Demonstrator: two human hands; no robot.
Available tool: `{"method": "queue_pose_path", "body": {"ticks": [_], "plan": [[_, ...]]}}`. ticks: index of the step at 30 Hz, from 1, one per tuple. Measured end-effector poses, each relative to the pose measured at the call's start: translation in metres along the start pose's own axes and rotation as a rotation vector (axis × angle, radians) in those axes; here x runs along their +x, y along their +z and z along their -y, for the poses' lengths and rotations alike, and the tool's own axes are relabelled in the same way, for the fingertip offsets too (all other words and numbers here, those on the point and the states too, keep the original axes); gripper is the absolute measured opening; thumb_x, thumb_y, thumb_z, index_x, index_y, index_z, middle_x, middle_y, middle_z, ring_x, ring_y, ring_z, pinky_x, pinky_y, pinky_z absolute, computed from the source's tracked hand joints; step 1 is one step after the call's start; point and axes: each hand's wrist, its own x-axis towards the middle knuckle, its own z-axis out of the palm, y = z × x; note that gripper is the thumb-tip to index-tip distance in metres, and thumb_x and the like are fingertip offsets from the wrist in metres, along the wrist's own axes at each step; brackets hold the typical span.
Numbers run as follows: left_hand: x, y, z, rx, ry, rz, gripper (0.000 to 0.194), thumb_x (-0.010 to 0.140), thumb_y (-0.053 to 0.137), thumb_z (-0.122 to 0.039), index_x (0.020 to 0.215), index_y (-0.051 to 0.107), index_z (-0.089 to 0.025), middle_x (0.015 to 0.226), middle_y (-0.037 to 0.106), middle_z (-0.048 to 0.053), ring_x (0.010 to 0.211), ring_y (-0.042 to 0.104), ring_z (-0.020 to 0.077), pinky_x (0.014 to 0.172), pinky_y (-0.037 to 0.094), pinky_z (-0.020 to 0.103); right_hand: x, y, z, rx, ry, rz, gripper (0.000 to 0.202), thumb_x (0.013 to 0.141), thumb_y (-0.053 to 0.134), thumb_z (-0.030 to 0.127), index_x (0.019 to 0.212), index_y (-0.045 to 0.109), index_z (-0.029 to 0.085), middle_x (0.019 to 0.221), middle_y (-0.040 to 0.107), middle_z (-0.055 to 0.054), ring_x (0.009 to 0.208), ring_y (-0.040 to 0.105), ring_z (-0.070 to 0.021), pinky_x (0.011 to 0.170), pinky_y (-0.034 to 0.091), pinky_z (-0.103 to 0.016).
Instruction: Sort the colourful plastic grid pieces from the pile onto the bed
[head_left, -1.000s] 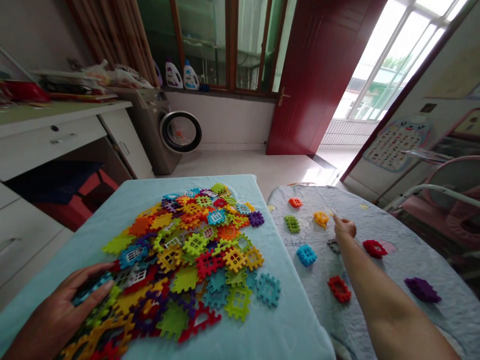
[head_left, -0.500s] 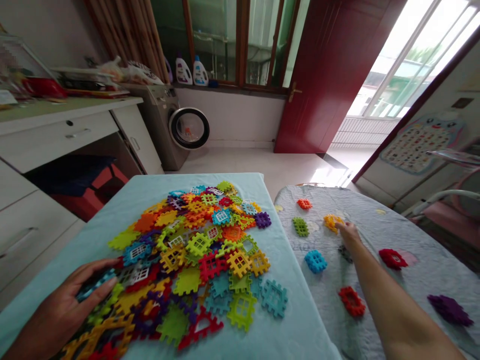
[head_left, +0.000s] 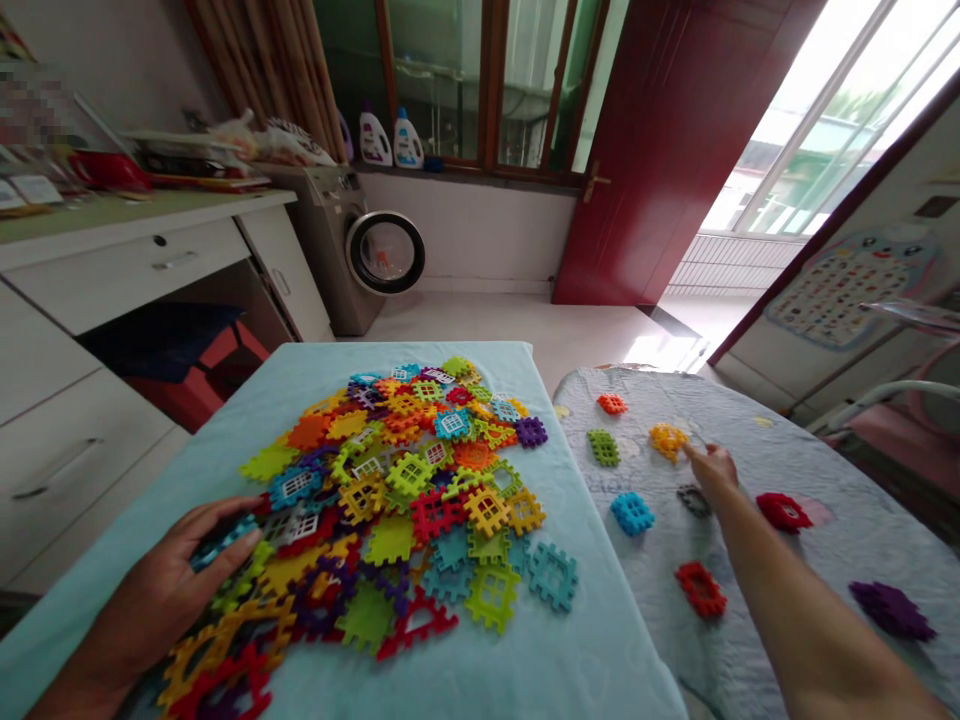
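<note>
A mixed pile of interlocking plastic building pieces (head_left: 409, 475) lies on the pale blue cloth. At its near left side my left hand (head_left: 169, 570) has its thumb and fingers around teal building pieces (head_left: 227, 540). Over the grey-blue cloth, my right hand (head_left: 712, 468) is beside a stack of yellow building pieces (head_left: 667, 440). A fingertip is at the stack's right edge, and the fingers are not wrapped round it. Close below that hand lies a grey piece (head_left: 693, 500), partly hidden by the wrist.
Sorted by colour on the right table (head_left: 757, 440) are orange (head_left: 612, 404), green (head_left: 603, 448), blue (head_left: 632, 513), red-orange (head_left: 700, 589), dark red (head_left: 784, 511) and purple (head_left: 892, 610) pieces. A gap divides the two tables. Behind stands a washing machine with its door (head_left: 385, 253) ajar.
My right hand has let go of the yellow stack and drawn back slightly to the right. My left hand keeps its hold on the teal pieces. The whole view has shifted a little.
</note>
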Motion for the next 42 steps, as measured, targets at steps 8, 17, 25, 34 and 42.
{"method": "queue_pose_path", "body": {"ticks": [8, 17, 25, 34, 42], "plan": [[0.005, 0.003, 0.001, -0.003, 0.004, -0.008, 0.046, 0.074, 0.056, -0.070, 0.105, 0.067, -0.039, 0.119, 0.070, -0.003, 0.109, 0.067, 0.0292, 0.106, 0.048, 0.052, -0.052, -0.024, -0.014, -0.164, -0.045, 0.195, 0.037, 0.065, 0.065, 0.033, 0.098, 0.071, 0.016, 0.099, 0.076, -0.010, 0.094, 0.070, -0.0250, 0.081, 0.052, -0.030], [-0.002, -0.002, -0.022, -0.033, 0.117, -0.035, 0.051, 0.078, 0.056, -0.064, 0.107, 0.068, -0.023, 0.115, 0.070, 0.009, 0.110, 0.065, 0.0296, 0.103, 0.050, 0.047, -0.072, -0.015, -0.013, -0.378, -0.096, 0.145, 0.044, 0.067, 0.061, 0.034, 0.108, 0.070, 0.019, 0.109, 0.072, -0.017, 0.113, 0.063, -0.0359, 0.090, 0.050, -0.043], [-0.008, 0.000, -0.027, -0.115, 0.157, -0.048, 0.047, 0.081, 0.058, -0.059, 0.110, 0.068, -0.024, 0.122, 0.068, 0.008, 0.117, 0.063, 0.0277, 0.107, 0.047, 0.043, -0.097, -0.025, 0.087, -0.153, -0.365, 0.042, 0.049, 0.073, 0.057, 0.044, 0.113, 0.064, 0.017, 0.116, 0.067, -0.020, 0.118, 0.058, -0.0388, 0.097, 0.046, -0.054], [-0.009, -0.002, -0.036, -0.166, 0.174, -0.079, 0.036, 0.084, 0.058, -0.052, 0.104, 0.069, -0.023, 0.117, 0.069, 0.009, 0.113, 0.063, 0.0270, 0.107, 0.046, 0.044, -0.250, -0.050, 0.264, 0.129, -1.074, 0.707, 0.040, 0.087, 0.061, 0.038, 0.124, 0.062, 0.024, 0.122, 0.068, -0.010, 0.110, 0.064, -0.0262, 0.097, 0.051, -0.044], [-0.011, -0.008, -0.037, -0.147, -0.008, -0.184, 0.041, 0.084, 0.056, -0.056, 0.104, 0.069, -0.022, 0.105, 0.073, 0.007, 0.095, 0.068, 0.0250, 0.092, 0.051, 0.037, -0.317, -0.017, 0.290, 0.037, -1.213, 0.685, 0.045, 0.081, 0.073, 0.029, 0.123, 0.062, 0.021, 0.127, 0.061, -0.012, 0.114, 0.055, -0.0288, 0.100, 0.045, -0.045]]}}
